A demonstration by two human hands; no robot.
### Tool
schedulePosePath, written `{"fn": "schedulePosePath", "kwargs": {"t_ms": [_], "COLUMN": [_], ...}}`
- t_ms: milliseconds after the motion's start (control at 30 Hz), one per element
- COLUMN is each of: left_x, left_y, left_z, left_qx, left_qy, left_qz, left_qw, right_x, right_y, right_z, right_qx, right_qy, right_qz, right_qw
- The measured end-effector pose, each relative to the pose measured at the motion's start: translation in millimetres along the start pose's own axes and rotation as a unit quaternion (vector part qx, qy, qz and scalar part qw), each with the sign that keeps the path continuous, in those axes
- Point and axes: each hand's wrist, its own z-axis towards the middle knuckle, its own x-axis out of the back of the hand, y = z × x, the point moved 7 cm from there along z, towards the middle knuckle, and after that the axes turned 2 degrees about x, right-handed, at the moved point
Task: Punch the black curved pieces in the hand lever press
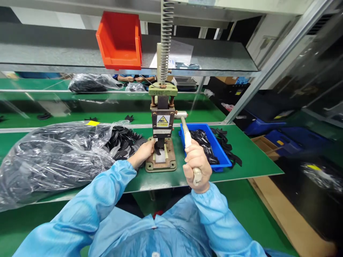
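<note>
A hand-operated press (162, 123) with a tall spring stands on the green bench. My right hand (197, 165) is wrapped round its lever (187, 132), which slants down toward me. At the press base (160, 166), my left hand (145, 152) pinches a small black curved part (157, 149) under the ram. The fingertips are partly hidden beside the press. Left of that hand, a clear plastic bag (64, 157) spills many black curved pieces (122, 142). Right of the press sits a blue tray (222, 154) holding small black parts (203, 142).
Loose black pieces (227, 146) lie along the tray's right side. An orange bin (119, 43) rests on the shelf (66, 48) above. Behind the bench, another person's hands (134, 79) show near more bags. A metal post (276, 60) slants at the right.
</note>
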Motion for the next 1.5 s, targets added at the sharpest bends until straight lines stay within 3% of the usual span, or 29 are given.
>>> {"fn": "schedulePosePath", "kwargs": {"t_ms": [100,167,267,367,433,533,700,867,1000,1167,1300,1367,1500], "left_x": [9.5,30.7,87.6,123.9,122.3,98.5,64.8,57.7,54.6,65.0,76.6,65.8,21.8], "left_y": [-1.5,-0.2,5.6,10.6,9.2,3.5,0.9,1.9,5.9,15.0,21.5,21.8,21.7], "left_z": [-11.5,-17.0,-18.2,-16.2,-14.7,-14.6,-13.7,-14.0,-18.2,-18.4,-17.5,-18.5,-16.6], "left_qx": [-0.001,-0.014,-0.058,-0.094,-0.112,-0.12,-0.12,-0.106,-0.093,-0.082,-0.041,-0.027,-0.041], "left_qy": [-0.065,-0.09,-0.008,0.034,0.0,-0.051,-0.07,-0.119,-0.1,-0.022,0.042,0.042,0.001], "left_qz": [-0.047,-0.024,0.138,0.325,0.408,0.48,0.551,0.589,0.615,0.597,0.456,0.377,0.2], "left_qw": [0.997,0.996,0.989,0.94,0.906,0.868,0.823,0.792,0.777,0.798,0.888,0.925,0.979], "right_x": [1.4,1.7,-0.1,-1.0,-0.6,-0.7,0.3,0.3,-0.2,0.0,-0.6,-0.9,-1.2], "right_y": [-0.5,0.5,2.3,3.2,3.2,2.5,2.2,-0.1,-0.7,-1.6,-0.3,0.4,-1.3], "right_z": [0.1,-0.2,-0.3,0.6,1.4,2.5,3.3,4.3,4.9,5.3,4.3,4.3,6.1], "right_qx": [0.0,-0.003,0.002,0.012,0.019,0.027,0.017,0.015,0.011,0.018,0.022,0.022,0.03], "right_qy": [0.006,0.013,0.019,0.043,0.061,0.061,0.035,0.034,0.037,0.036,0.036,0.041,0.046], "right_qz": [-0.002,-0.001,0.0,-0.005,-0.007,-0.007,-0.014,-0.011,-0.009,-0.009,-0.007,-0.008,-0.015], "right_qw": [1.0,1.0,1.0,0.999,0.998,0.998,0.999,0.999,0.999,0.999,0.999,0.999,0.998]}}
